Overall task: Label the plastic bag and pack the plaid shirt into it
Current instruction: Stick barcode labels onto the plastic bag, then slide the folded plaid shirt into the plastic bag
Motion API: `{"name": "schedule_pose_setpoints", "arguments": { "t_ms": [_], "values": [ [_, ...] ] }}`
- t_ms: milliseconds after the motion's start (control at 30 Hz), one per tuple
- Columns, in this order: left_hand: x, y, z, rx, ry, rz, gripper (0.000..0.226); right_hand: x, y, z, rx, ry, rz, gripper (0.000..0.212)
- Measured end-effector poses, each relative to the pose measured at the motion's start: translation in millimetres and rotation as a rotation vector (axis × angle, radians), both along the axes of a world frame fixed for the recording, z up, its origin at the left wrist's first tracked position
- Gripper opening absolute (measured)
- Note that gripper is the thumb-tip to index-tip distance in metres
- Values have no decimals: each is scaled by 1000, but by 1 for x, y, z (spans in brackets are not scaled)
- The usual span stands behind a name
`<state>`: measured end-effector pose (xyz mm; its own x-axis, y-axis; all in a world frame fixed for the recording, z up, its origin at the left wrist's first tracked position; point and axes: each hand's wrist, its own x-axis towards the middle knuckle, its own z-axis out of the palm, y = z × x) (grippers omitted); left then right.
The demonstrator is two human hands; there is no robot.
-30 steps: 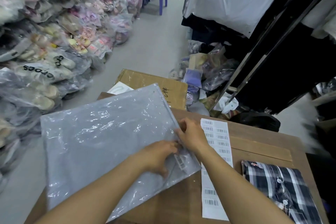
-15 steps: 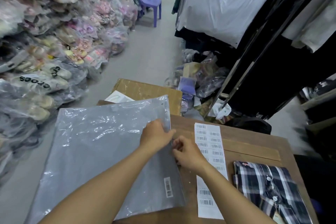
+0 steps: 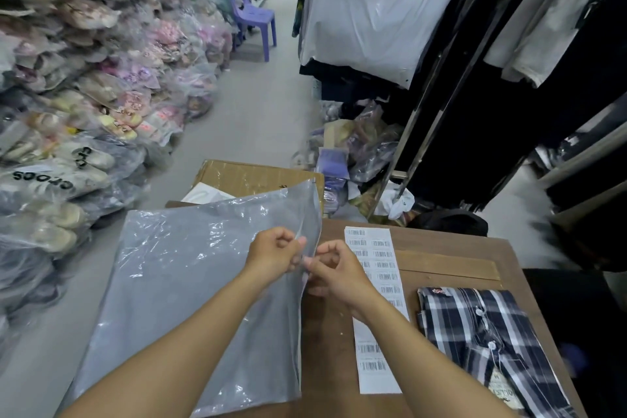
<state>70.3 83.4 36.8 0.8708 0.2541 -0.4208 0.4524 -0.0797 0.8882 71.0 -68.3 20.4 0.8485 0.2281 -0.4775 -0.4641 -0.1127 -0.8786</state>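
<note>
Nearest, at 5 o'clock, the folded plaid shirt (image 3: 488, 343) lies on the wooden table (image 3: 451, 268), with the barcode label sheet (image 3: 376, 309) beside it. At centre, the left hand (image 3: 276, 253) and right hand (image 3: 334, 273) each pinch the right edge of the plastic bag (image 3: 190, 282), which spreads toward 9 o'clock. Beyond, at 12 o'clock, a cardboard box (image 3: 251, 176); farther, a purple chair (image 3: 249, 15).
</note>
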Motion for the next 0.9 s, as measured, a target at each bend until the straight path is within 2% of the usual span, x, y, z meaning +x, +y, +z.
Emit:
{"name": "schedule_pose_setpoints", "arguments": {
  "t_ms": [67, 100, 200, 233, 300, 400, 533, 667, 833, 900],
  "values": [
    [-1, 6, 2, -5, -4, 15, 16, 1, 1, -7, -170, -123, -37, 33],
    [0, 9, 4, 69, -10, 5, 17, 2, 1, -10, -275, -198, -25, 34],
    [0, 16, 18, 462, -56, -65, 11, 3, -3, -13, -504, -373, 128, 34],
    [-1, 18, 25, 599, -78, -87, 7, 4, -4, -14, -555, -388, 176, 37],
    [-2, 23, 38, 795, -134, -110, 17, 5, -5, -15, -634, -375, 262, 45],
    [-2, 27, 59, 949, -201, -95, 22, 3, -5, -14, -716, -317, 341, 55],
    [0, 34, 83, 1107, -190, -79, 35, 1, -7, -16, -821, -298, 421, 66],
    [-2, 34, 86, 1095, -229, -158, 39, 1, -13, -21, -818, -247, 457, 73],
    [-2, 21, 74, 1042, -119, -437, 62, 2, -20, -20, -799, -234, 487, 75],
    [2, 14, 67, 1032, -112, -482, 65, 3, -25, -16, -764, -248, 478, 70]
  ]
}}
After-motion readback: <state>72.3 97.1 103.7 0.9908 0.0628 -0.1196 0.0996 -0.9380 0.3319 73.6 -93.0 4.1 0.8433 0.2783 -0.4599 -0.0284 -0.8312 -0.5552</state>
